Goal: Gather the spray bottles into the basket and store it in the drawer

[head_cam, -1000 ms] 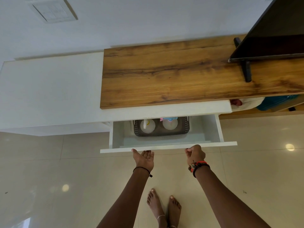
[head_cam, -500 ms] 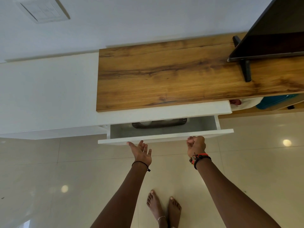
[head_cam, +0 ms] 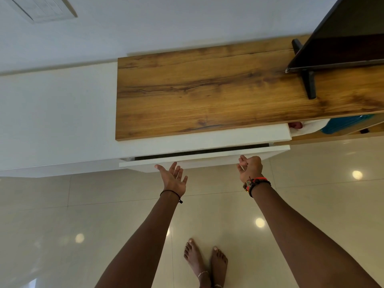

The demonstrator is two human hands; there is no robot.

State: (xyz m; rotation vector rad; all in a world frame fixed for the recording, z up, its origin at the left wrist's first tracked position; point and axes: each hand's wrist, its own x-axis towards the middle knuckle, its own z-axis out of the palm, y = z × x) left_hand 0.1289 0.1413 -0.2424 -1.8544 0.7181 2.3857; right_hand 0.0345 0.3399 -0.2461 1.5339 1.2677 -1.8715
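Observation:
The white drawer (head_cam: 207, 157) under the wooden top is pushed almost fully in; only a thin dark slit shows along its top edge. The basket and the spray bottles are hidden inside it. My left hand (head_cam: 173, 178) is palm up with fingers spread, its fingertips at the drawer's lower front edge, holding nothing. My right hand (head_cam: 249, 168) has its fingers curled loosely, knuckles against the drawer front near its right end, with nothing in it.
A wooden top (head_cam: 218, 90) covers the white cabinet (head_cam: 56, 117). A black TV (head_cam: 342, 38) stands on it at the right, on a black foot (head_cam: 308, 84). A blue object (head_cam: 345, 124) lies in the open shelf at right. My bare feet stand on glossy tiles (head_cam: 62, 225).
The drawer has slid from well open, with the basket and bottles visible, to nearly closed. Both hands moved forward with the drawer front.

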